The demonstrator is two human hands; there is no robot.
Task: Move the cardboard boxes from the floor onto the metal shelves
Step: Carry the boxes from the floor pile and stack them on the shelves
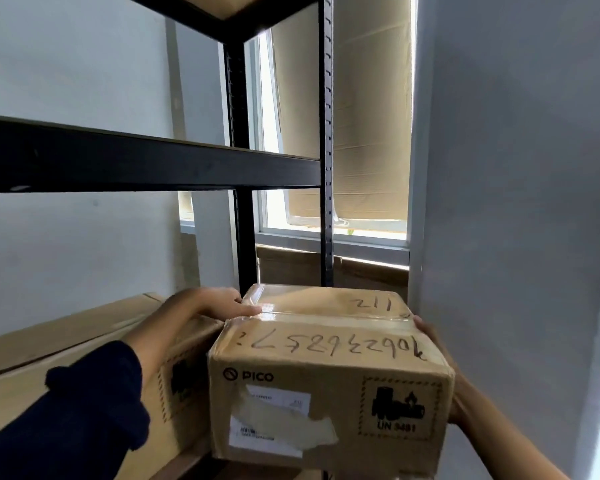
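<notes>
Long flat box (66, 344) is already lying on the shelf (146, 168) level at left. Left hand (201, 310) is pressing straight fingers on the PICO box (329, 375) top, right hand (440, 368) bracing its far side, grip unclear, likely sliding it in alongside.

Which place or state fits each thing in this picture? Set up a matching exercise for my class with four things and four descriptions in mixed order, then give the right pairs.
Things:
1. PICO box
2. long box
3. shelf beam
4. window

Descriptions:
A. black, running across above the boxes
B. held between the left hand and the right hand
C. behind the shelf posts, covered with cardboard
D. lying to the left of the taped box

Pairs: 1-B, 2-D, 3-A, 4-C
</notes>
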